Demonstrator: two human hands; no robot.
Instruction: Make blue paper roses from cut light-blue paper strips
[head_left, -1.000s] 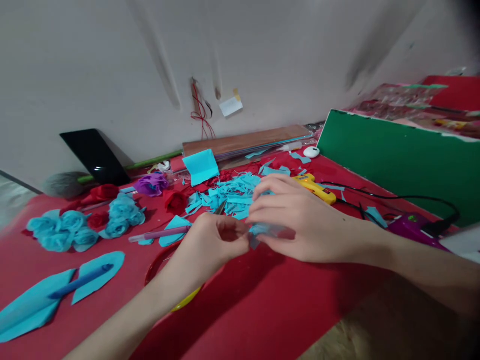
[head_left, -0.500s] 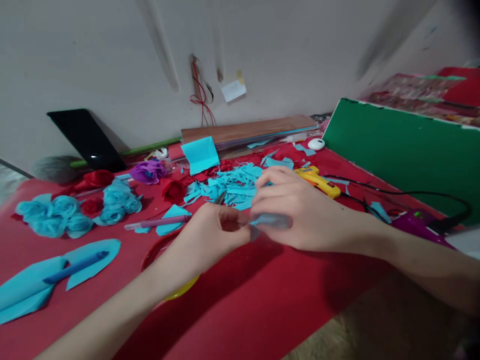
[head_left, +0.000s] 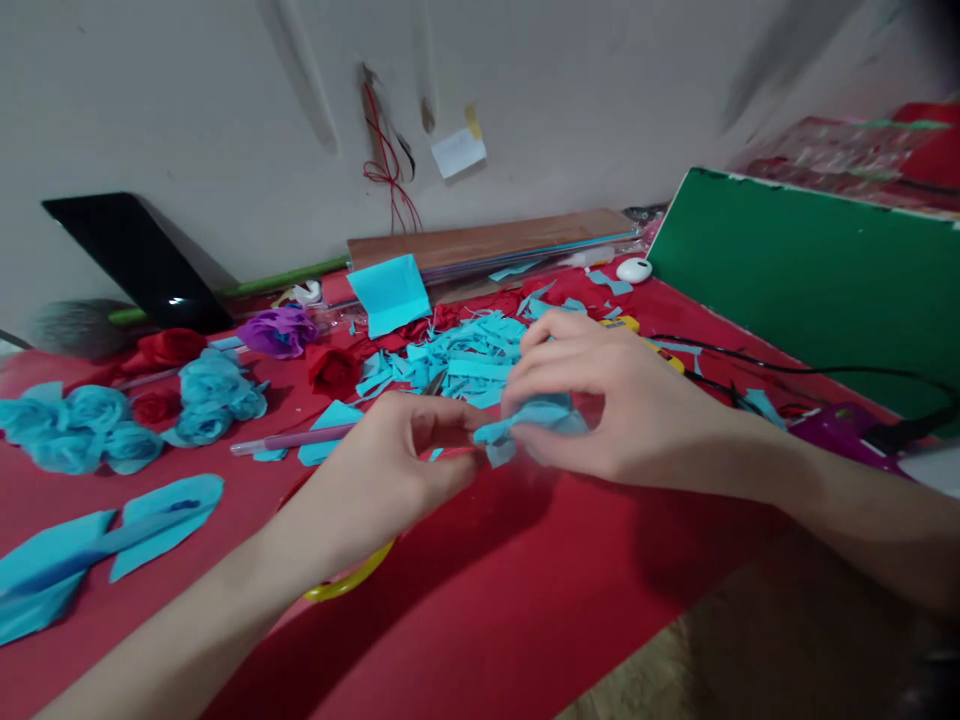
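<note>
A small twisted piece of blue crepe paper (head_left: 551, 412) is held in front of me, above the red tabletop. My right hand (head_left: 592, 395) pinches it between thumb and curled fingers. At its left end, the thumb and fingertips of my left hand (head_left: 397, 450) close around the paper's edge. Below my left wrist, part of a scissors' yellow handle (head_left: 351, 582) shows, and a blade tip pokes out beyond the knuckles; the rest is hidden. Behind both hands lies a heap of cut blue paper scraps (head_left: 480, 350).
Blue paper roses (head_left: 97, 425), red roses (head_left: 334, 370) and a purple flower (head_left: 277, 330) lie left. Pens rest on blue paper petals (head_left: 169, 520). A dark phone (head_left: 142, 260) leans on the wall. Right are a yellow glue gun (head_left: 664, 352), its black cable and a green board (head_left: 810, 290).
My view has shifted slightly, so the table's things sit further left and higher. The left fingers have moved a little away from the right hand, and more of the blue paper shows.
</note>
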